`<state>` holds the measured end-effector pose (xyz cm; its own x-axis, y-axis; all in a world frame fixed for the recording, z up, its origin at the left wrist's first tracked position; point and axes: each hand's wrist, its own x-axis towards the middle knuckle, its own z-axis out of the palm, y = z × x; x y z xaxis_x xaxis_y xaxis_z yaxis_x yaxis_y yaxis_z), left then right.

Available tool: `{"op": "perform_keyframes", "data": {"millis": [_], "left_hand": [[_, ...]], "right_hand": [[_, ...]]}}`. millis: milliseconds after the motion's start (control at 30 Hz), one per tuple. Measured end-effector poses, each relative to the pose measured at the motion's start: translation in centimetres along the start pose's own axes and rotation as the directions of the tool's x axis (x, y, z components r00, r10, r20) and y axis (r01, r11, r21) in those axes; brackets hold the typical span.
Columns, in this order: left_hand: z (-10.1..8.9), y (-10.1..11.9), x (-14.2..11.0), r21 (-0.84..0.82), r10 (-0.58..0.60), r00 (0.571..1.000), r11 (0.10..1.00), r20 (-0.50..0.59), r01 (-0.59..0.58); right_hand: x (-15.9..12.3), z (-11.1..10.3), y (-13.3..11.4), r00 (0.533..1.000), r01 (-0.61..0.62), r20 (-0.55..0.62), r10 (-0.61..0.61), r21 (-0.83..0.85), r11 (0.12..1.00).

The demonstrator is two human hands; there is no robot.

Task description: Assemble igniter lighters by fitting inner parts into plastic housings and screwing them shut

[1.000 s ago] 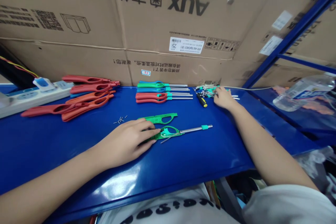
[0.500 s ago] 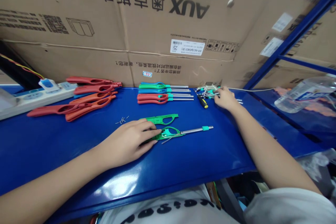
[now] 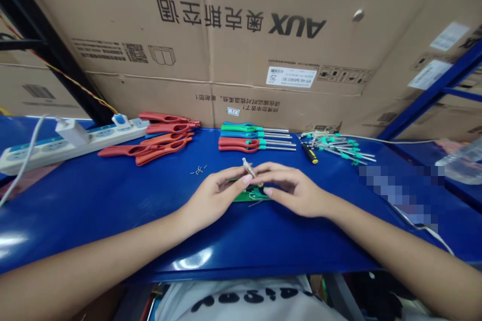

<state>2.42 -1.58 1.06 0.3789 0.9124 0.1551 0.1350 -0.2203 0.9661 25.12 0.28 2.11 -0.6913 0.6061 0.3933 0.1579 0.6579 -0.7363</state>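
My left hand [image 3: 213, 199] pinches a small, pale, narrow-tipped lighter part [image 3: 249, 169] between thumb and forefinger, tilted with its tip up. From the other side my right hand [image 3: 299, 193] meets it, its fingers closed around the part's lower end. Beneath both hands lies the green lighter shell [image 3: 241, 196], with teal and dark inner parts [image 3: 257, 191] showing in it. The hands hide the rest of that lighter, its metal barrel included. A thin wire [image 3: 256, 204] sticks out at the front.
Finished-looking lighters [image 3: 241, 144] with steel barrels lie in a stack behind the hands. Red and orange shells [image 3: 161, 150] lie left, near a power strip [image 3: 48, 153]. Small screws [image 3: 198, 170] lie scattered. Teal-and-metal barrels [image 3: 341, 146] and a yellow-black screwdriver [image 3: 310, 154] lie right. A cardboard box [image 3: 241, 50] stands behind.
My right hand has come back from the pile of barrels to the middle. My left hand has lifted off the green shell, and both hands now hold the small pale part over it.
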Motion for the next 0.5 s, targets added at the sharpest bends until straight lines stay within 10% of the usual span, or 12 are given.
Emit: {"op": "perform_keyframes", "data": {"millis": [500], "left_hand": [[-0.5,-0.8,0.4,0.049,0.031,0.993,0.998,-0.114,-0.026]], "right_hand": [[-1.2,0.3,0.8,0.974,0.087,0.221,0.051,-0.572,0.816]]}}
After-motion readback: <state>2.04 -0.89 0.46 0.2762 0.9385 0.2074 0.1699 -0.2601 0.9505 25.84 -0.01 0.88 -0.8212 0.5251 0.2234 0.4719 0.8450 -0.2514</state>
